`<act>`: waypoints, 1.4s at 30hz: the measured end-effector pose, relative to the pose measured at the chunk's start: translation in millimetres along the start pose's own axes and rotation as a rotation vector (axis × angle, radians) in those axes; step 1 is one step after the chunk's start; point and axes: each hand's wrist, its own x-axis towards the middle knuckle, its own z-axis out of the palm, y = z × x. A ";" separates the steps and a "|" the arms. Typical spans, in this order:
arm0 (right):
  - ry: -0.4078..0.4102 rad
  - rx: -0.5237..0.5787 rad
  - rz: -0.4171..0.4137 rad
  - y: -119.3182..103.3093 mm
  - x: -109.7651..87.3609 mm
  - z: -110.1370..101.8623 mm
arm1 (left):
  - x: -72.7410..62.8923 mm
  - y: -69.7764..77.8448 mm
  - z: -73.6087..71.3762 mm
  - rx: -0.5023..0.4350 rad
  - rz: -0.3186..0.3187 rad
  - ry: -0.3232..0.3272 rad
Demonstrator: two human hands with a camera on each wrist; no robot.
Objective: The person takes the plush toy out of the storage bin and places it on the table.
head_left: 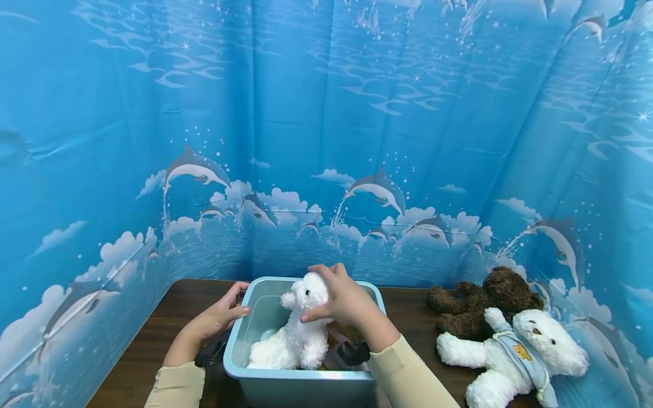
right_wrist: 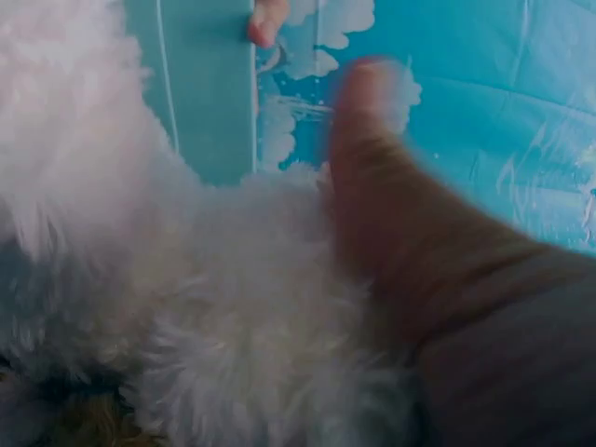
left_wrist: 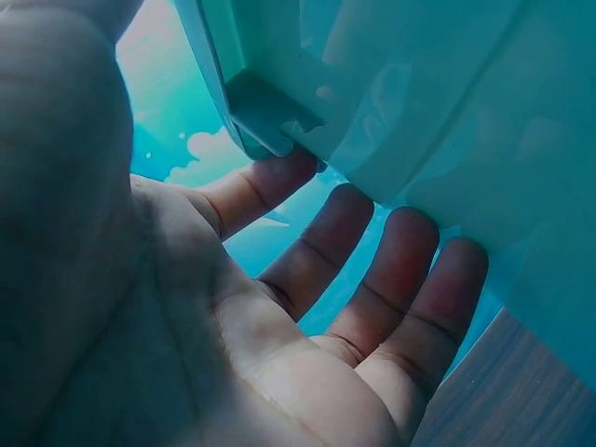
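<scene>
In the head view a light blue plastic bin [head_left: 306, 390] stands on the dark wooden table. My left hand [head_left: 224, 313] holds its left rim, thumb over the edge; in the left wrist view the fingertips [left_wrist: 410, 242] meet the outer wall. A fluffy white plush toy [head_left: 306, 331] with a black eye sits upright inside the bin. My right hand [head_left: 344, 297] grips it around the head, thumb in front. White fur [right_wrist: 261, 279] fills much of the right wrist view beside the thumb.
Partly hidden under my right forearm, a brown item [head_left: 349, 333] lies in the bin. To the right, a brown plush bear [head_left: 471, 306] and a white plush bear [head_left: 515, 351] in a blue shirt lie on the table [head_left: 168, 317]. A dolphin-print curtain [head_left: 306, 141] hangs behind.
</scene>
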 end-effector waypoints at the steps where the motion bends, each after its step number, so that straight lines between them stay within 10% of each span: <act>1: 0.000 -0.009 -0.012 -0.1 -0.3 0.9 | -0.1 0.3 -0.4 0.002 -0.001 0.000; 23: 0.074 0.009 -0.085 -2.2 -5.3 3.4 | -0.7 2.9 -1.1 0.005 -0.008 0.002; 42: 0.559 -0.093 -0.300 -17.6 -24.6 -14.4 | -1.7 1.0 0.3 0.024 -0.002 0.007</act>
